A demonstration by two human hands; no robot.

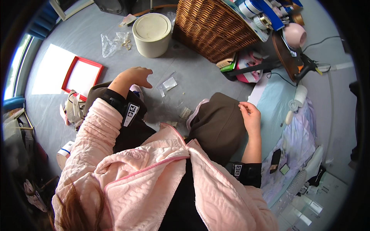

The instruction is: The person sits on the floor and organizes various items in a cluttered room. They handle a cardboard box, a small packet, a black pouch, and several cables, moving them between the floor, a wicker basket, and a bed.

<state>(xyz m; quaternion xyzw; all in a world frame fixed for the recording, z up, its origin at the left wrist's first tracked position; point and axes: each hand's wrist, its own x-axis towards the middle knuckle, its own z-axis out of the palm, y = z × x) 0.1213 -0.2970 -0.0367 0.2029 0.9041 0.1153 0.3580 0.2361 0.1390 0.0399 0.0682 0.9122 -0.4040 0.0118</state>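
Observation:
My left hand reaches out over the grey floor beside my left knee, its thumb and fingers apart with nothing between them. To its right, a clear plastic bag with a white label lies flat on the floor. My right hand hovers by my right knee, in dark brown trousers. Its fingers are loosely curled together, and no object shows in them. Between my feet lie scraps of clear plastic packaging. A red-rimmed box lid or tray with a white inside rests left of my left hand.
A cream lidded bin stands ahead, with crumpled clear plastic beside it. A wicker basket chest blocks the front right. Right of me is a bed with a lilac cover. A beige bag sits by my left leg.

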